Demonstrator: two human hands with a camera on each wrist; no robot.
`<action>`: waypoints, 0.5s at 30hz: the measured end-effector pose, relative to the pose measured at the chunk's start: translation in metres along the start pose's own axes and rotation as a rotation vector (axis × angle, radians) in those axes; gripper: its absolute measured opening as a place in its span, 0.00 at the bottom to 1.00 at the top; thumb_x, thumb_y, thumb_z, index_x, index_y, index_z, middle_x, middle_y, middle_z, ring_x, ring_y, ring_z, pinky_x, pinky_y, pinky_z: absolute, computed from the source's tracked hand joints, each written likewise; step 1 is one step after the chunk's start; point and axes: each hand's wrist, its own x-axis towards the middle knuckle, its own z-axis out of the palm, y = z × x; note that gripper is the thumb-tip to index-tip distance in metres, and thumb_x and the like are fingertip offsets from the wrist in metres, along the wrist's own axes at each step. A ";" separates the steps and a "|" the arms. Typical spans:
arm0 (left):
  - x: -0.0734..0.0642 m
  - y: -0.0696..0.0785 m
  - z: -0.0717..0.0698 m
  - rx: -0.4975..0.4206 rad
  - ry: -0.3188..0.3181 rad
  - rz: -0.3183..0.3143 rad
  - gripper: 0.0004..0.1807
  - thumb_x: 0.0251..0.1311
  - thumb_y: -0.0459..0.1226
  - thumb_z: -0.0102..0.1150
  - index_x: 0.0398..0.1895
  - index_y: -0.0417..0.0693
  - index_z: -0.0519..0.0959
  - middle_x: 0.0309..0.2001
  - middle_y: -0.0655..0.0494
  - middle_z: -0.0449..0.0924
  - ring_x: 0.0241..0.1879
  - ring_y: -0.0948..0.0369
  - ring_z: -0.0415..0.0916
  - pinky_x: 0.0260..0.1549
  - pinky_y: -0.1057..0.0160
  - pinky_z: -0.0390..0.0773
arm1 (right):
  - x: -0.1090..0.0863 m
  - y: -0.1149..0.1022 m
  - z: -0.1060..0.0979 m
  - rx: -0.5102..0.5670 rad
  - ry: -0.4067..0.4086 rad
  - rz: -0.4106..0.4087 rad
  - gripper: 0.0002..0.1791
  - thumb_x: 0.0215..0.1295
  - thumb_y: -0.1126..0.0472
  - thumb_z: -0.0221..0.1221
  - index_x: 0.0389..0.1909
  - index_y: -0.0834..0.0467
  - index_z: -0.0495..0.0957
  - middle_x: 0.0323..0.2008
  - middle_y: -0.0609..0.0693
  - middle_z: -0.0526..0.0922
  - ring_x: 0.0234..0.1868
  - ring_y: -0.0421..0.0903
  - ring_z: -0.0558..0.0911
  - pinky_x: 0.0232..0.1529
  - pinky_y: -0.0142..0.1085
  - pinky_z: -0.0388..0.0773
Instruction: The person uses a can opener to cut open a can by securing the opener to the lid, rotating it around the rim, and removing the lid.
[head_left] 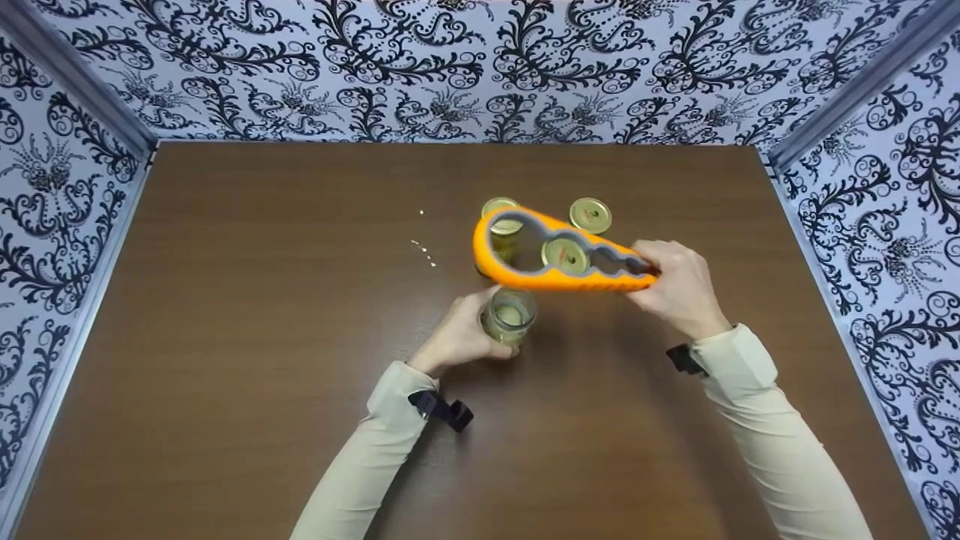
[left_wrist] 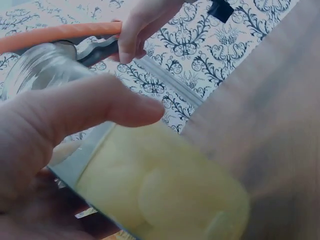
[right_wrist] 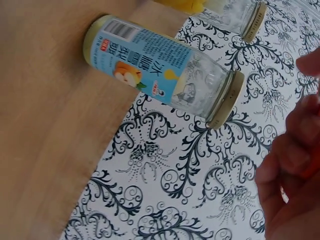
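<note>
Head view, starting at the left: a scatter of small white specks [head_left: 424, 251] lies on the brown table [head_left: 247, 315]. Next comes the left hand [head_left: 465, 334], thumb and fingers curled around a glass jar [head_left: 510, 319] near the table's middle; whether its base rests on the wood I cannot tell. No lid shows on that jar's mouth, and the left wrist view has pale yellow pieces [left_wrist: 165, 185] in its lower part, so I judge it uncapped with contents inside. Just behind, an orange jar opener [head_left: 555, 280] hangs with the mouth outside its loop (whether the two touch is unclear). Around and through that loop show a rear lid [head_left: 500, 204], a middle lid [head_left: 565, 256] and a far lid [head_left: 590, 216], all golden. The right wrist view gives a blue-labelled jar [right_wrist: 140, 60] and a second jar [right_wrist: 230, 15], both capped; by my reading, one jar is done and at least these two are left. Farthest right, the right hand [head_left: 679, 289] grips the opener's handle end, fingers wrapped around it.
</note>
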 end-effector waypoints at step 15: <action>0.003 -0.012 -0.018 0.028 0.321 -0.094 0.38 0.30 0.26 0.76 0.55 0.38 0.76 0.44 0.46 0.82 0.46 0.51 0.77 0.52 0.54 0.72 | -0.051 0.011 -0.012 -0.077 0.048 0.220 0.11 0.40 0.66 0.68 0.20 0.56 0.73 0.14 0.45 0.66 0.17 0.47 0.65 0.21 0.39 0.57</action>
